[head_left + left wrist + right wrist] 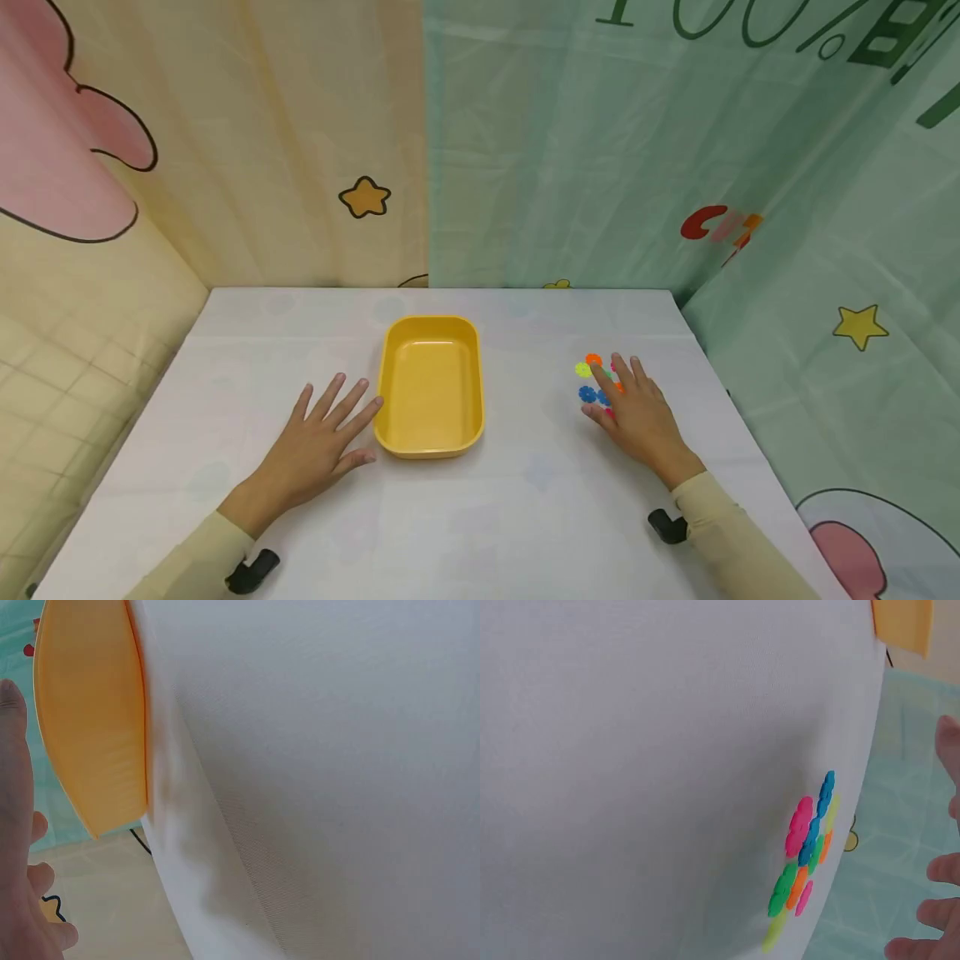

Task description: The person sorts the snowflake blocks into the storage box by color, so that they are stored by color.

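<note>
A yellow tray [431, 387] stands mid-table, with nothing in it. My left hand [303, 454] is spread just left of it, fingertips near its wall; whether they touch it I cannot tell. Several flower-shaped pieces in blue, orange, yellow, green and pink [587, 394] lie on the right side of the table. Over them hovers my right hand [637, 417], fingers spread and holding nothing, hiding part of the group. In the right wrist view the pieces [799, 826] lie flat and close together, apart from the fingers. The left wrist view shows the tray [94, 712] beside the left hand [19, 825].
A white cloth [480, 517] covers the table. Patterned curtains [555, 167] stand along its back edge and both sides. Black wrist mounts [252, 572] sit at both sleeves.
</note>
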A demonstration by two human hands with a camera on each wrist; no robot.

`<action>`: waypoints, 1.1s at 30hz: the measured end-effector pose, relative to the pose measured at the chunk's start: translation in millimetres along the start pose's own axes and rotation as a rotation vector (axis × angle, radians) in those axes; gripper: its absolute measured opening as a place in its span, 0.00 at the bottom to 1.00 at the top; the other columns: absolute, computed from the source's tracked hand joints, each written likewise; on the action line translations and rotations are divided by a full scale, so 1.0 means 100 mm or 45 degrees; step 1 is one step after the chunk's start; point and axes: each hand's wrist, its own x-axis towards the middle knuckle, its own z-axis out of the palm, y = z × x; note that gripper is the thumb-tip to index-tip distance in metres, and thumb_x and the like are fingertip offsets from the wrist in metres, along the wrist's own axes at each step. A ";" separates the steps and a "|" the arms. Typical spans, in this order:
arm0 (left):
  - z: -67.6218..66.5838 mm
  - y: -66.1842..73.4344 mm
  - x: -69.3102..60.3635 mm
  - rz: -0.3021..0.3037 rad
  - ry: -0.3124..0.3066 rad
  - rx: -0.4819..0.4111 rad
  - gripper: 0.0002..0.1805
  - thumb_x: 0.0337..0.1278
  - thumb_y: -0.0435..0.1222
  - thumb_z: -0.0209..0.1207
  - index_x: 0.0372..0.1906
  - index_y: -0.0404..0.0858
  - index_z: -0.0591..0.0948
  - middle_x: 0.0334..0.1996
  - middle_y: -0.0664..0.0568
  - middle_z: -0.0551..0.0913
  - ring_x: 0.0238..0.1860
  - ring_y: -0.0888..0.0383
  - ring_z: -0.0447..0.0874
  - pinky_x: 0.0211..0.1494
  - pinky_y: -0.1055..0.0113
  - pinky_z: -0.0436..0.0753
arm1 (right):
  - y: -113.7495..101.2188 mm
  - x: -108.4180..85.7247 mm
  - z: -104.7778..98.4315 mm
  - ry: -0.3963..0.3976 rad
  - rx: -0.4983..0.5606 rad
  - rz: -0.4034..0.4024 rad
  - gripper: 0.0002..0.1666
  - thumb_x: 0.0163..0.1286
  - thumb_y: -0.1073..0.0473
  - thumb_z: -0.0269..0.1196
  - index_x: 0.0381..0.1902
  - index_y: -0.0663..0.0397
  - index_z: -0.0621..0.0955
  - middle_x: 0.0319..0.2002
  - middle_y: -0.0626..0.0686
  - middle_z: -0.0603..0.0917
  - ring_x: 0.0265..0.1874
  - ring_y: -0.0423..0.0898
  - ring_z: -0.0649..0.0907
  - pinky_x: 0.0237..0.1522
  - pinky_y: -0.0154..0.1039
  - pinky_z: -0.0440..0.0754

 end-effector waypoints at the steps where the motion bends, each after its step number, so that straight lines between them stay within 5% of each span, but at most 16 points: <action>1: 0.00 0.00 -0.01 -0.003 -0.004 -0.003 0.41 0.69 0.68 0.45 0.79 0.50 0.65 0.80 0.46 0.60 0.80 0.37 0.49 0.75 0.31 0.52 | 0.03 0.00 0.00 -0.003 0.008 0.014 0.45 0.72 0.38 0.63 0.78 0.51 0.65 0.77 0.68 0.60 0.76 0.74 0.55 0.68 0.72 0.64; 19: 0.01 0.00 -0.05 -0.026 -0.054 -0.018 0.41 0.70 0.66 0.46 0.79 0.47 0.65 0.79 0.45 0.62 0.80 0.40 0.51 0.75 0.32 0.53 | 0.62 0.34 0.07 -0.155 0.199 0.335 0.35 0.77 0.51 0.59 0.74 0.65 0.67 0.64 0.72 0.74 0.60 0.71 0.74 0.56 0.69 0.78; 25: 0.02 -0.03 -0.07 -0.028 -0.042 -0.007 0.41 0.70 0.65 0.48 0.79 0.48 0.65 0.78 0.46 0.63 0.80 0.39 0.52 0.75 0.32 0.54 | 0.71 0.56 0.16 -0.213 0.294 0.398 0.30 0.77 0.52 0.58 0.66 0.70 0.74 0.53 0.71 0.80 0.50 0.66 0.80 0.56 0.64 0.80; 33: 0.07 0.03 -0.08 -0.024 -0.025 -0.012 0.42 0.70 0.65 0.49 0.78 0.44 0.66 0.77 0.43 0.66 0.79 0.39 0.55 0.76 0.36 0.58 | 0.76 0.64 0.24 -0.261 0.404 0.485 0.28 0.78 0.53 0.56 0.64 0.72 0.74 0.51 0.69 0.82 0.47 0.62 0.80 0.58 0.62 0.79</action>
